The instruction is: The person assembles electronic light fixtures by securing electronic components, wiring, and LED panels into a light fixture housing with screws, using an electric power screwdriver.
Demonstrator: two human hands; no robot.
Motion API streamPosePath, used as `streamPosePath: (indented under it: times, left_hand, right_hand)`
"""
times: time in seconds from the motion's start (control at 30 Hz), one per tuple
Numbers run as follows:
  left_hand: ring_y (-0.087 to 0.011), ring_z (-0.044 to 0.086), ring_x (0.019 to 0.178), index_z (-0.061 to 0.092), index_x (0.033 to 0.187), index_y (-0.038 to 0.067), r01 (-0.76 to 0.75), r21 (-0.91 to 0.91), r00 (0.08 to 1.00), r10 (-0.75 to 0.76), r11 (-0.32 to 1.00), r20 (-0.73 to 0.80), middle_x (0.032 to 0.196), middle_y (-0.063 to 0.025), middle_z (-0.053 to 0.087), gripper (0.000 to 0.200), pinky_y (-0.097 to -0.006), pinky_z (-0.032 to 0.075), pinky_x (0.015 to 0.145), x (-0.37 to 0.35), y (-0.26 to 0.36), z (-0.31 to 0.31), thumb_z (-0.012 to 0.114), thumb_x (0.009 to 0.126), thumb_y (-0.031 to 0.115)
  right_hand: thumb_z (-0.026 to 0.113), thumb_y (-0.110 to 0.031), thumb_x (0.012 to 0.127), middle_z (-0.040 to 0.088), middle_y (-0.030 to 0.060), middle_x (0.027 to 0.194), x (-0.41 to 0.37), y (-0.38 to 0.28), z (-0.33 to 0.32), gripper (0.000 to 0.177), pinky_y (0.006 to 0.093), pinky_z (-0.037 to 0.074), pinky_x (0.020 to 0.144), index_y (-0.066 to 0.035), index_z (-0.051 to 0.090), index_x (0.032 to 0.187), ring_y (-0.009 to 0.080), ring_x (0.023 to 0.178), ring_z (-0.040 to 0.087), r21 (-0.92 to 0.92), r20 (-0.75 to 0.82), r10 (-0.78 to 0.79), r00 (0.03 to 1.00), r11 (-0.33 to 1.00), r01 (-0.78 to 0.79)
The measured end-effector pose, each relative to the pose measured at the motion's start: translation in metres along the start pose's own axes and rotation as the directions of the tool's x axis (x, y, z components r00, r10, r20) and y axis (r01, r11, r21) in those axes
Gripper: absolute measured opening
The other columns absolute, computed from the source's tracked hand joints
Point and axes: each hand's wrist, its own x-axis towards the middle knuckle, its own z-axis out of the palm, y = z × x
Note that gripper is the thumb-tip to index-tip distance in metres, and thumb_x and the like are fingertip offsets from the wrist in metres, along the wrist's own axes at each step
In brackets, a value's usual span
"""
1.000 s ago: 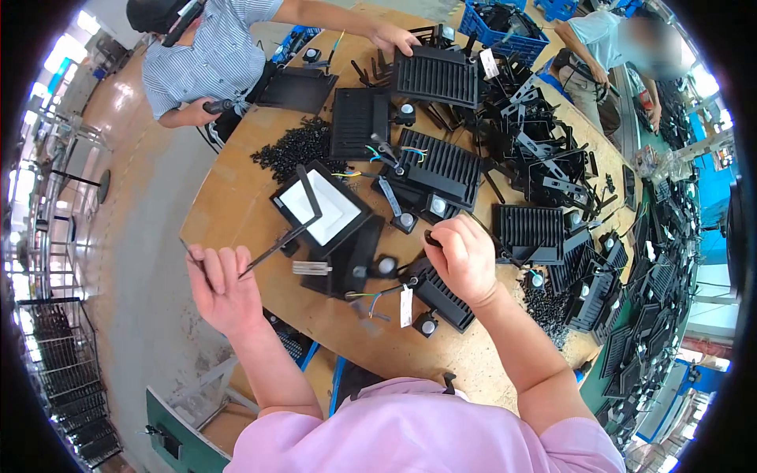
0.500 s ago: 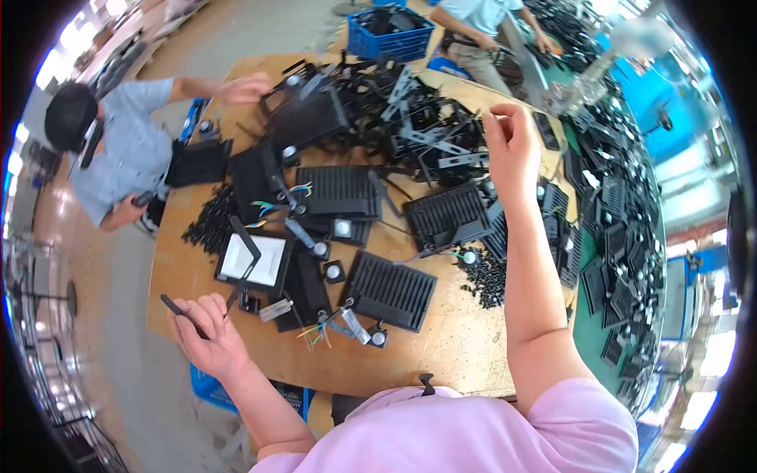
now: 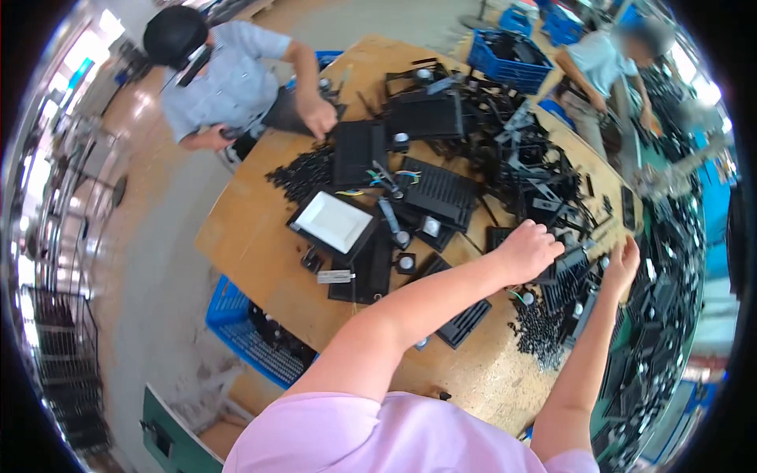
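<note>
My left hand [image 3: 530, 252] reaches across to the right side of the table, its fingers curled above black finned housings [image 3: 564, 285]. Whatever those fingers may hold is hidden. Farther right, my right hand [image 3: 621, 270] is raised near the table edge, fingers loosely bent and apart, with nothing visible in them. Beneath my arms lies a pile of small black parts [image 3: 539, 337]. My left forearm partly covers another finned housing [image 3: 465, 322]. A black-framed lamp with a white panel [image 3: 335, 222] lies left of centre.
Black and grey brackets [image 3: 544, 169] are heaped at the back. A co-worker's hand [image 3: 317, 117] is at the far-left table edge; another person sits behind a blue crate [image 3: 511, 67]. A second blue crate [image 3: 256, 335] stands below the table. Many housings cover the green surface [image 3: 615, 370] at right.
My left hand has swung from the left table edge across to the right; the dark stick it held is no longer visible. My right hand has lowered and opened. The view has turned left.
</note>
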Motion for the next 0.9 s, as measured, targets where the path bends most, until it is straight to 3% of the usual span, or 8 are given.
streamPosePath:
  times: [0.17,0.27,0.37,0.43,0.5,0.57,0.73,0.9]
  left_hand:
    - [-0.0313,0.065,0.104,0.067,0.113,0.006,0.197,-0.066,0.953,-0.207,0.978,-0.223,0.105,-0.0151,0.069,0.04,-0.0446,0.049,0.09,-0.047,-0.012,-0.113,0.076,0.078,0.023]
    - [-0.0358,0.065,0.103,0.069,0.114,0.004,0.781,-0.22,0.427,-0.756,0.585,-0.496,0.107,-0.0198,0.069,0.032,-0.0455,0.051,0.092,-0.143,-0.053,-0.195,0.072,0.085,0.017]
    - [-0.0389,0.063,0.104,0.067,0.114,0.002,0.989,0.1,0.146,-0.724,0.107,-0.674,0.107,-0.0226,0.068,0.042,-0.0473,0.047,0.095,-0.273,-0.13,-0.221,0.061,0.093,0.037]
    - [-0.0345,0.067,0.09,0.067,0.113,0.0,0.998,-0.055,-0.041,-0.91,-0.02,-0.412,0.097,-0.0184,0.07,0.047,-0.0448,0.052,0.087,-0.342,-0.186,-0.202,0.057,0.096,0.043]
    - [-0.0263,0.066,0.081,0.066,0.111,0.0,0.85,-0.514,-0.174,-0.983,-0.116,-0.066,0.093,-0.0129,0.069,0.047,-0.0413,0.054,0.076,-0.33,-0.183,-0.207,0.058,0.098,0.045]
    - [-0.0191,0.063,0.072,0.066,0.109,0.001,0.724,-0.673,-0.127,-0.988,-0.15,0.085,0.088,-0.0082,0.067,0.045,-0.037,0.054,0.067,-0.324,-0.178,-0.206,0.058,0.099,0.044]
    - [-0.0136,0.058,0.063,0.064,0.107,0.0,0.593,-0.805,-0.028,-0.999,0.011,-0.035,0.081,-0.0048,0.063,0.037,-0.0299,0.052,0.06,-0.318,-0.134,-0.212,0.056,0.102,0.036]
    - [-0.0145,0.063,0.07,0.061,0.107,-0.001,0.506,-0.836,0.085,-0.977,0.213,-0.197,0.086,-0.0073,0.065,0.032,-0.0281,0.055,0.061,-0.282,-0.062,-0.227,0.052,0.105,0.03]
  right_hand:
    - [0.059,-0.008,0.098,0.061,0.0096,0.125,-0.027,-0.133,-0.005,0.031,0.0347,0.047,0.101,-0.004,0.061,0.128,0.0219,0.115,0.061,0.196,0.124,-0.196,0.973,0.966,0.17]
    - [0.06,-0.003,0.096,0.066,0.0097,0.114,-0.071,-0.242,0.003,0.028,0.0324,0.049,0.096,-0.002,0.063,0.124,0.0207,0.109,0.064,0.36,0.388,-0.338,0.857,0.912,0.197]
    - [0.064,-0.004,0.092,0.07,0.0127,0.109,-0.123,-0.335,0.021,0.028,0.0313,0.052,0.088,0.001,0.064,0.12,0.0212,0.098,0.069,0.5,0.718,-0.494,0.491,0.856,0.132]
    - [0.067,-0.014,0.092,0.072,0.0147,0.104,-0.156,-0.357,0.058,0.034,0.0317,0.054,0.083,0.003,0.063,0.121,0.0212,0.094,0.071,0.458,0.884,-0.44,0.16,0.883,-0.1]
    - [0.067,-0.024,0.093,0.073,0.0143,0.098,-0.188,-0.362,0.108,0.044,0.0325,0.055,0.083,0.006,0.06,0.125,0.0198,0.096,0.071,0.378,0.922,-0.378,0.087,0.926,0.026]
    - [0.066,-0.031,0.094,0.072,0.0174,0.105,-0.217,-0.352,0.157,0.057,0.0344,0.057,0.08,0.01,0.054,0.131,0.0216,0.099,0.071,0.3,0.952,-0.301,0.055,0.954,0.028]
    - [0.067,-0.029,0.093,0.068,0.017,0.109,-0.246,-0.345,0.171,0.065,0.0314,0.056,0.075,0.013,0.046,0.138,0.0198,0.089,0.069,0.054,0.998,-0.011,0.069,0.754,-0.655]
    - [0.071,-0.03,0.092,0.067,0.0146,0.11,-0.22,-0.35,0.113,0.068,0.0288,0.055,0.076,0.012,0.046,0.139,0.016,0.085,0.066,0.145,0.987,-0.05,0.156,0.71,-0.69]
